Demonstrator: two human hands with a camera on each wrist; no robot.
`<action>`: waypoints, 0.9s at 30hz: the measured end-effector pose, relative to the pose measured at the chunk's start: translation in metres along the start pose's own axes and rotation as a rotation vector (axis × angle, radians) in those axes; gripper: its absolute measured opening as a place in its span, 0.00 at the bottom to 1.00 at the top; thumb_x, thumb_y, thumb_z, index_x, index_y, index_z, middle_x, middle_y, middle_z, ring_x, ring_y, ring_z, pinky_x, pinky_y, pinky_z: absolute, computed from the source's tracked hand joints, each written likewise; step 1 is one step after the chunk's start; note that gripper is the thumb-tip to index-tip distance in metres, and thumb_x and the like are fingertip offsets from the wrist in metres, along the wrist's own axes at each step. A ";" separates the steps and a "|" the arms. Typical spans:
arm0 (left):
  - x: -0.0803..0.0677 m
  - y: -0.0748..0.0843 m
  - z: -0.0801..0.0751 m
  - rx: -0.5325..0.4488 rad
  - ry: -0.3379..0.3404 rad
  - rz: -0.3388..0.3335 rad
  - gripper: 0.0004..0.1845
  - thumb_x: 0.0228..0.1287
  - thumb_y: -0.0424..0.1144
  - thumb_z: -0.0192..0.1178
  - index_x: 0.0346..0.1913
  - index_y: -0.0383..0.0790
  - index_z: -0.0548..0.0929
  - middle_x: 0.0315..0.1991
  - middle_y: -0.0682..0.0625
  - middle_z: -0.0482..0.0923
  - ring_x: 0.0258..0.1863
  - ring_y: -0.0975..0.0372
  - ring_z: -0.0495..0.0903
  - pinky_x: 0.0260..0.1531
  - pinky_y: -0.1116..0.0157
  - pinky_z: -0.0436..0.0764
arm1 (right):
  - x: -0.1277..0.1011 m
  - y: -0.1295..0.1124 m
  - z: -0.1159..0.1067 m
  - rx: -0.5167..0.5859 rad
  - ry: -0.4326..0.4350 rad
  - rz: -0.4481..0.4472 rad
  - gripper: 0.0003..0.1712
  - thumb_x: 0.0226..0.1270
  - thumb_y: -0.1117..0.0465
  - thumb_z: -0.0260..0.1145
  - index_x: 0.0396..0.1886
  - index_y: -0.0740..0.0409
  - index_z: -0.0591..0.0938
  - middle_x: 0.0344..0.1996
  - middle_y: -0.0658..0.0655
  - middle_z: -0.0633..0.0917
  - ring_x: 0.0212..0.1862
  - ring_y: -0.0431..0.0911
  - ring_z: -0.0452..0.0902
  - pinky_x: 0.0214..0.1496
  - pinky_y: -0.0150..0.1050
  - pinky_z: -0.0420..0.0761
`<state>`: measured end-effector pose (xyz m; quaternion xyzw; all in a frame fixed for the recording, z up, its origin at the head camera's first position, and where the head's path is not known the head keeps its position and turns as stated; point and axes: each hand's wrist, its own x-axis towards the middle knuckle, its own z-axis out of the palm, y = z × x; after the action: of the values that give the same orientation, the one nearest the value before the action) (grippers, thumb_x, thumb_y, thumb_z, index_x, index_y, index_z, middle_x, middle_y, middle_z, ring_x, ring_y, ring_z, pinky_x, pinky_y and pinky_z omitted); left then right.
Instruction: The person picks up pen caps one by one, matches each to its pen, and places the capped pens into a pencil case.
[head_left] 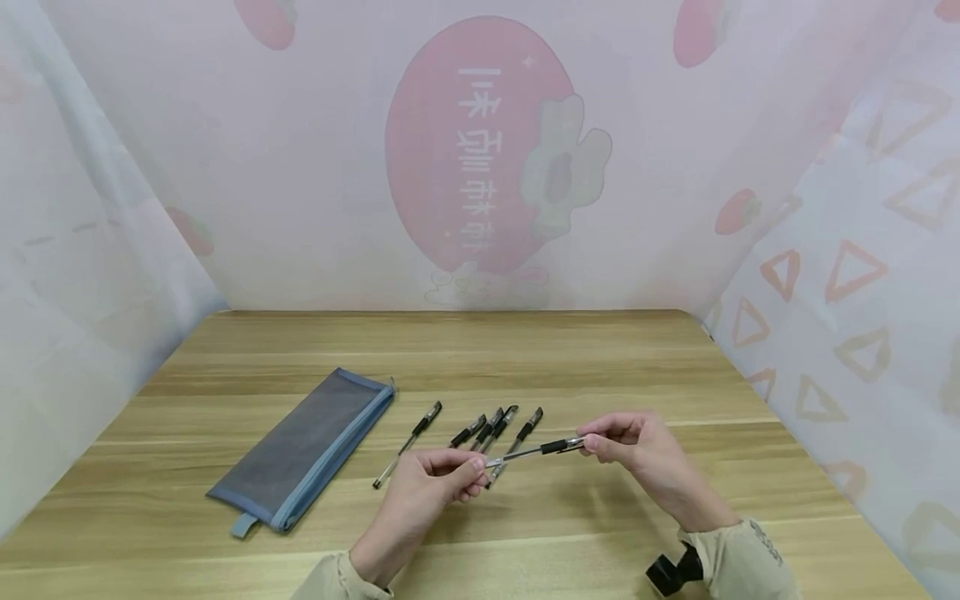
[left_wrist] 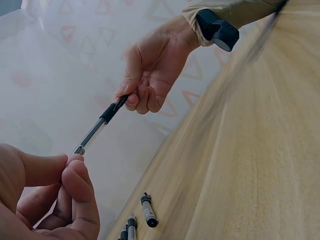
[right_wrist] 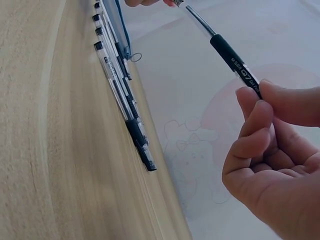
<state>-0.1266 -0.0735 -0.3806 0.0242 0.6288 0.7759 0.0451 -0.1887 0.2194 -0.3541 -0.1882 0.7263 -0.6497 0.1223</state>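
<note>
Head view: a wooden worktop (head_left: 600,367) is seen under both hands, enclosed by pale printed fabric walls. A grey mesh pencil case (head_left: 303,447) with blue trim lies flat, well to the left of the left hand (head_left: 431,492). Five capped pens (head_left: 487,429) lie in a loose row on the worktop, just beyond both hands, one of them set apart toward the case. A single black-gripped pen (head_left: 536,451) is held in the air between the hands. Its clear tail end is pinched by the left hand's grip, thumb against fingertips (left_wrist: 75,167), as the left wrist view shows. Its black front end is pinched by the right hand (head_left: 637,446) between thumb and curled fingers (right_wrist: 252,112), as the right wrist view shows.

As a judgement: both holds are made at the very ends with fingertips only, so the pen could be dropped if either pinch were loosened, and the row below could be scattered by its fall. If the ends were pulled apart unevenly, a small part could be lost across the worktop.
</note>
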 end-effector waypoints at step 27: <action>-0.002 -0.009 0.007 0.046 0.066 0.029 0.10 0.63 0.27 0.66 0.43 0.21 0.85 0.30 0.38 0.85 0.26 0.63 0.81 0.28 0.71 0.82 | 0.000 0.002 0.002 0.036 -0.040 -0.008 0.11 0.63 0.69 0.69 0.42 0.74 0.82 0.36 0.59 0.86 0.37 0.46 0.82 0.39 0.34 0.80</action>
<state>-0.1237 -0.0647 -0.3882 0.0086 0.6471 0.7623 0.0125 -0.1882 0.2171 -0.3561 -0.2017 0.7114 -0.6591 0.1375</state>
